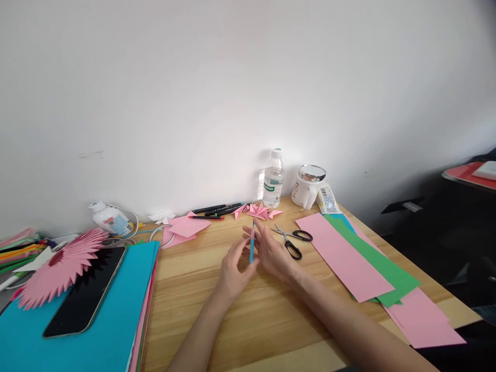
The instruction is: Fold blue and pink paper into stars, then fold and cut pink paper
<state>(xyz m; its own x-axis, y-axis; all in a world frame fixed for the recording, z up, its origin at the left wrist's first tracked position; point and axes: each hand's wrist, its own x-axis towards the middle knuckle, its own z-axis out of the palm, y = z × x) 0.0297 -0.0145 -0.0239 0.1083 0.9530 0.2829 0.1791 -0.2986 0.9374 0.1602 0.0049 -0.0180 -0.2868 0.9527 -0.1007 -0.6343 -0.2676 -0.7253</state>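
Over the middle of the table, a narrow blue paper piece point(252, 249), seen nearly edge-on, stands upright between my two hands. My left hand point(232, 267) holds it from the left, thumb near its lower end and fingers curled behind it. From the right, my right hand point(273, 253) presses against it with fairly straight fingers. Some fingertips overlap, so the exact grip is partly hidden. Black-handled scissors point(291, 242) lie with blades apart just beyond my right hand. Behind my hands are small folded pink paper pieces point(260, 211).
At right lie pink strips point(344, 258) and green paper point(375, 263). A water bottle point(273, 181) and white mug point(304, 192) stand by the wall. Blue sheets point(116, 310), a phone point(87, 294) and a pleated pink fan point(64, 266) occupy the left. Pens point(222, 209) lie behind.
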